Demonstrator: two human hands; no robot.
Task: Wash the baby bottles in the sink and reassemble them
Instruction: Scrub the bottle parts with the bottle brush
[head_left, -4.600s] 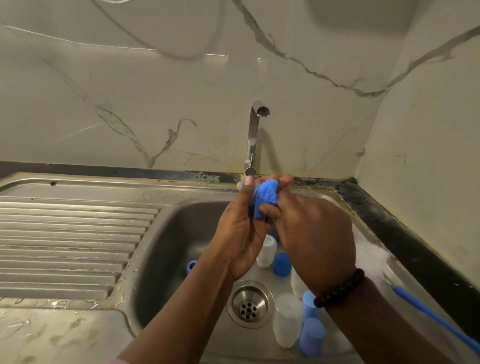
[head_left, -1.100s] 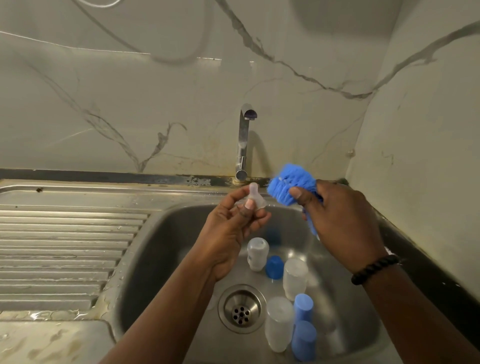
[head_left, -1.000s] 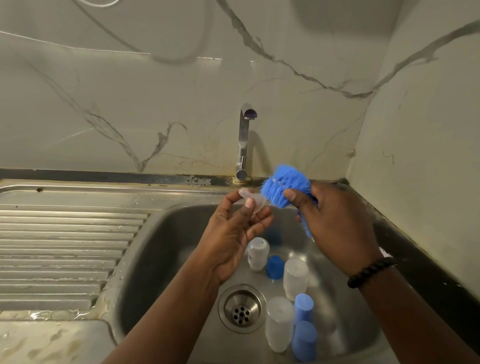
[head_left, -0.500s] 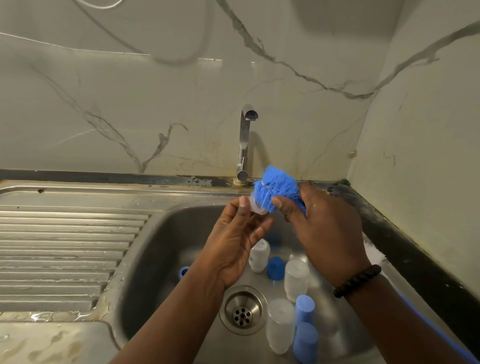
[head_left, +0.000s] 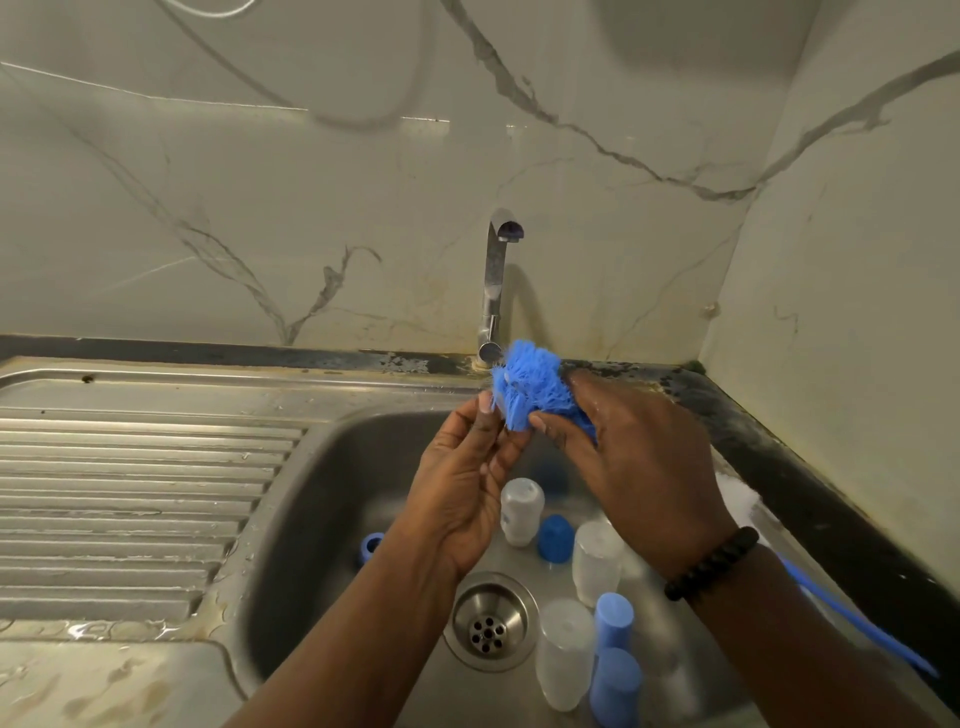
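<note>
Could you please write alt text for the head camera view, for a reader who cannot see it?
Over a steel sink, the right hand grips a blue brush head against something small pinched in the left hand, hidden by the bristles. Translucent bottles and blue caps stand in the basin around the drain, below a tap with no water visibly running.

Veined marble-look wall (head_left: 311, 218), dark counter edge (head_left: 810, 467), ribbed steel drainboard (head_left: 130, 493).

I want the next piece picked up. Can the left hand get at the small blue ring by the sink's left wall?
Probably yes. The blue ring lies uncovered just below the left hand, nothing over it. But that hand's fingers seem busy with something at the blue brush.
</note>
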